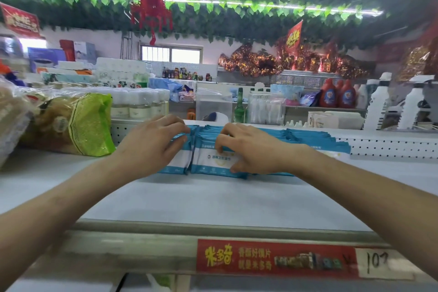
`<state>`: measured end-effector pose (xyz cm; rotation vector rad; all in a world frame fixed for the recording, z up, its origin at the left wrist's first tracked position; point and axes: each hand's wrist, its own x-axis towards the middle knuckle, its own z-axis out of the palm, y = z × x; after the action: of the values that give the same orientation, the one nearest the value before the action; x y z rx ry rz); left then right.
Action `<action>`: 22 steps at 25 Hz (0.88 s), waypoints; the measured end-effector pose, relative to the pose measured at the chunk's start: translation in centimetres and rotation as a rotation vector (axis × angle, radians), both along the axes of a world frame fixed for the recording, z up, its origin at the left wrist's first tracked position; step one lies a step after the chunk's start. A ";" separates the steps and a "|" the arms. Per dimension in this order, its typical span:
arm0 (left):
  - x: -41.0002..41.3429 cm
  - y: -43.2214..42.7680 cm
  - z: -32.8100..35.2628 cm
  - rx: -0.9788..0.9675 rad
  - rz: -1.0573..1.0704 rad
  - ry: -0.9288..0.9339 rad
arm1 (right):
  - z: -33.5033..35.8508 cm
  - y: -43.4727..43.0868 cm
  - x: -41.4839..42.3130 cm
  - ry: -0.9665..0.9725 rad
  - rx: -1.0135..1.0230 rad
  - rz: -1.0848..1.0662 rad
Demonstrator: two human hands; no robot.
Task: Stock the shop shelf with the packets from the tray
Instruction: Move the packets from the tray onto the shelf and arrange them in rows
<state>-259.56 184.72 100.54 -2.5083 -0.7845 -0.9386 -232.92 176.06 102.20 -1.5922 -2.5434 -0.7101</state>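
Several blue-and-white wipe packets (213, 161) stand in close rows on the white shelf (213, 199), leaning back one behind another. My left hand (151, 144) lies on the left row, fingers curled over the packet tops. My right hand (248, 147) grips the front packets of the middle row, thumb low at the front and fingers hooked over the top edge. More of the same packets (312, 137) run to the right behind my right wrist. No tray is in view.
A green-and-clear bag of goods (78, 125) sits on the shelf at left. White-capped bottles (139, 104) stand behind it. A perforated white divider (391, 147) runs along the right. The shelf's front rail carries a red price label (272, 258).
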 end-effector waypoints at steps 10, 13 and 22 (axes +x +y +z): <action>-1.0 1.0 -1.1 0.006 0.036 0.069 | -0.3 0.4 0.0 -0.052 0.047 -0.054; -0.4 0.6 -0.1 0.014 0.014 0.105 | 0.7 -0.9 0.8 0.074 0.007 -0.070; 6.4 0.3 3.6 -0.170 -0.024 0.451 | 3.8 -3.7 6.7 0.071 -0.115 -0.428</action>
<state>-253.12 185.03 104.18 -2.7290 -0.7091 -0.2943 -226.21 172.39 106.01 -2.1903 -2.2498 -0.5264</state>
